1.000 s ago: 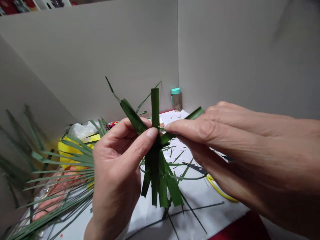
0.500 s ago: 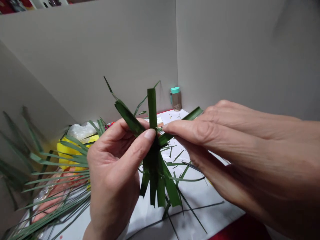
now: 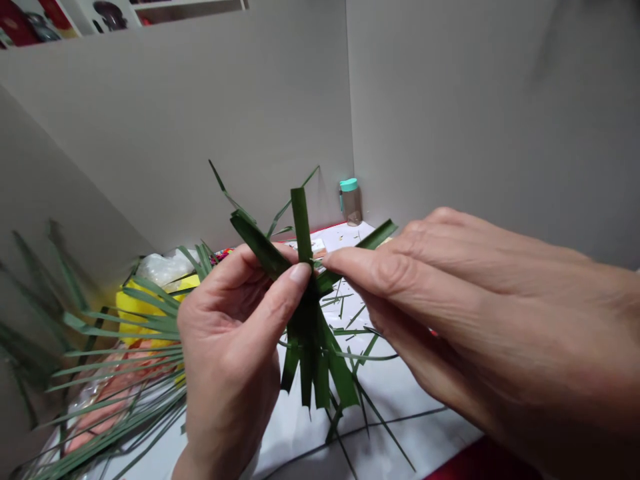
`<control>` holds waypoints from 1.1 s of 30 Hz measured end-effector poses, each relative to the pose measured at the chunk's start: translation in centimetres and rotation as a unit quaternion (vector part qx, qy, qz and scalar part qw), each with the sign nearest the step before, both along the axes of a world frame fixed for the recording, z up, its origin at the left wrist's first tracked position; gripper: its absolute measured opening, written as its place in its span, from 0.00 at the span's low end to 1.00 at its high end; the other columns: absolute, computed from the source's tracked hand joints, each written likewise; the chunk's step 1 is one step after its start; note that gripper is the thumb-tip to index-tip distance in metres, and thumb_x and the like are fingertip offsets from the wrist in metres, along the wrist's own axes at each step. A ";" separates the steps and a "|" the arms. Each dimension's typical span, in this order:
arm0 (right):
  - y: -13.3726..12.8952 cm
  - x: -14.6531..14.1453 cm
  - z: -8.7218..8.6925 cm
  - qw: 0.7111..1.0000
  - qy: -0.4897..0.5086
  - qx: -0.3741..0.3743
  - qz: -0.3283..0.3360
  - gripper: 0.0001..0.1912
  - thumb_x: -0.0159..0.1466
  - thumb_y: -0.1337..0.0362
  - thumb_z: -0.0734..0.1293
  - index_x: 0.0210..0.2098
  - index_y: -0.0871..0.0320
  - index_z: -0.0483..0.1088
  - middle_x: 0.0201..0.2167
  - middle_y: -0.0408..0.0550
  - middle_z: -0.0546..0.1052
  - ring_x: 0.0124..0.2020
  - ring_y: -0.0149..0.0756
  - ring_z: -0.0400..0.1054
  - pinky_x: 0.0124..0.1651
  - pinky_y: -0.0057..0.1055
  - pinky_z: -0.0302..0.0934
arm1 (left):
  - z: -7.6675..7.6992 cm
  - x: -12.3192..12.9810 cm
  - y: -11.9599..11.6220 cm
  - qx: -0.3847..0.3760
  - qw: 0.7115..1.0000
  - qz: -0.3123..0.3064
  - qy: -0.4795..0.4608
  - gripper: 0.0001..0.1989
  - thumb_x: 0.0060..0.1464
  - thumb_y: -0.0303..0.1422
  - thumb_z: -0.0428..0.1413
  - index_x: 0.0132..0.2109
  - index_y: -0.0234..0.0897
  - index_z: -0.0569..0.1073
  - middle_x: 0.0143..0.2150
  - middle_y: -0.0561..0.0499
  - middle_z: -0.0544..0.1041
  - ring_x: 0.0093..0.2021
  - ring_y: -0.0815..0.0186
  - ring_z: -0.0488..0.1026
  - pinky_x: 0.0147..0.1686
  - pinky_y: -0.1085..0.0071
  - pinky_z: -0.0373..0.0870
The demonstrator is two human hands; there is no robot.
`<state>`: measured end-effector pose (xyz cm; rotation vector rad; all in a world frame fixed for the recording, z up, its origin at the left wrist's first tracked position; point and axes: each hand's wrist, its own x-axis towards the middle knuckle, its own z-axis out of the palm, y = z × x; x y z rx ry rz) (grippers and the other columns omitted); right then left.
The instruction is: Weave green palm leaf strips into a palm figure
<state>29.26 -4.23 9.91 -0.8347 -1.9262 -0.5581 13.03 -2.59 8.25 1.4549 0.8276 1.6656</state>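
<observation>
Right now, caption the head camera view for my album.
Two bare hands, left and right, pinch a bundle of green leaf strips above a white tabletop.

Bottle (image 3: 351, 203) against back wall (image 3: 260, 127), scraps (image 3: 350, 327) beyond, leaves (image 3: 135, 333) crowding left side

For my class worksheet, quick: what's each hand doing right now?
Left hand: closed, holding the green leaf bundle.
Right hand: closed, apparently pinching a thin strip.

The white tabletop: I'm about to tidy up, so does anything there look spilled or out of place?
It looks littered: leaf scraps lie at odd angles across the white tabletop, behind the held leaf piece. No spill shows, and the bottle stands upright.
</observation>
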 end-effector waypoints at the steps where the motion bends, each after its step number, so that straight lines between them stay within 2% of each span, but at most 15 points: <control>1: -0.1 0.1 0.0 1.000 0.000 0.002 -0.002 0.22 0.72 0.73 0.59 0.26 0.58 0.78 0.35 0.45 0.85 0.31 0.35 0.76 0.32 0.38 0.64 | 0.0 0.0 0.0 0.005 1.000 0.000 0.001 0.04 0.60 0.29 0.65 0.40 0.45 0.82 0.42 0.55 0.82 0.45 0.65 0.79 0.49 0.72 0.77; 4: -0.3 0.2 -0.1 1.000 0.002 0.010 -0.018 0.21 0.71 0.74 0.60 0.27 0.58 0.79 0.36 0.45 0.85 0.30 0.36 0.75 0.33 0.40 0.63 | -0.1 0.0 0.0 0.008 1.000 0.001 0.005 0.04 0.59 0.30 0.65 0.40 0.47 0.82 0.41 0.56 0.82 0.45 0.65 0.79 0.49 0.73 0.77; 7: -0.1 0.2 -0.3 1.000 -0.014 0.006 -0.020 0.17 0.71 0.72 0.61 0.34 0.57 0.81 0.34 0.44 0.83 0.28 0.36 0.70 0.31 0.41 0.59 | -0.1 0.1 0.1 0.013 1.000 0.017 0.012 0.04 0.59 0.31 0.66 0.39 0.48 0.82 0.39 0.57 0.82 0.44 0.65 0.79 0.47 0.74 0.77; 10: 0.4 0.0 -0.6 1.000 -0.010 0.024 -0.010 0.17 0.72 0.71 0.60 0.39 0.60 0.82 0.32 0.44 0.83 0.28 0.38 0.71 0.30 0.42 0.57 | -0.2 0.3 0.3 0.013 1.000 0.019 0.018 0.05 0.60 0.30 0.65 0.40 0.48 0.82 0.40 0.57 0.82 0.42 0.66 0.79 0.46 0.74 0.77; 13: 0.7 -0.1 -0.8 0.999 -0.005 0.040 -0.003 0.17 0.73 0.71 0.60 0.38 0.62 0.81 0.35 0.46 0.84 0.31 0.38 0.74 0.33 0.41 0.59 | -0.2 0.4 0.4 0.012 1.000 0.002 0.013 0.07 0.60 0.29 0.65 0.41 0.49 0.83 0.40 0.58 0.82 0.42 0.67 0.79 0.47 0.74 0.78; 17: 0.4 0.0 -0.8 1.000 -0.012 0.021 0.008 0.19 0.74 0.72 0.59 0.36 0.61 0.80 0.35 0.46 0.83 0.33 0.36 0.75 0.36 0.39 0.61 | -0.1 0.4 0.3 0.010 1.000 -0.023 0.002 0.06 0.59 0.30 0.65 0.40 0.50 0.84 0.39 0.59 0.82 0.41 0.70 0.78 0.47 0.78 0.77; 22: 0.2 0.0 -0.7 1.000 0.012 0.019 -0.012 0.21 0.75 0.69 0.60 0.29 0.58 0.78 0.34 0.46 0.83 0.30 0.34 0.74 0.36 0.38 0.63 | 0.0 -0.1 0.1 -0.034 0.999 -0.029 -0.016 0.03 0.59 0.32 0.65 0.40 0.46 0.83 0.42 0.55 0.83 0.46 0.63 0.79 0.51 0.70 0.77; 25: 0.3 -0.4 -0.4 1.000 -0.010 0.010 -0.019 0.18 0.75 0.62 0.61 0.33 0.53 0.80 0.29 0.46 0.80 0.32 0.37 0.74 0.37 0.37 0.64 | 0.1 -0.2 0.2 -0.058 0.997 -0.038 -0.032 0.02 0.58 0.32 0.66 0.40 0.44 0.83 0.42 0.54 0.83 0.48 0.62 0.79 0.51 0.70 0.76; 28: 0.3 -1.0 -0.1 0.999 -0.024 0.012 -0.021 0.12 0.72 0.55 0.65 0.40 0.49 0.81 0.27 0.47 0.77 0.35 0.42 0.74 0.37 0.37 0.66 | 0.0 -0.2 0.3 -0.046 0.998 -0.032 -0.032 0.03 0.57 0.32 0.66 0.40 0.44 0.83 0.40 0.54 0.83 0.46 0.62 0.80 0.48 0.70 0.77; 33: 0.0 -0.9 0.3 0.999 -0.037 0.008 -0.023 0.12 0.72 0.55 0.66 0.40 0.48 0.81 0.27 0.47 0.77 0.36 0.43 0.74 0.37 0.37 0.67 | -0.1 0.0 0.5 -0.028 0.999 -0.020 -0.033 0.03 0.57 0.31 0.66 0.39 0.45 0.84 0.40 0.55 0.84 0.45 0.63 0.80 0.47 0.71 0.78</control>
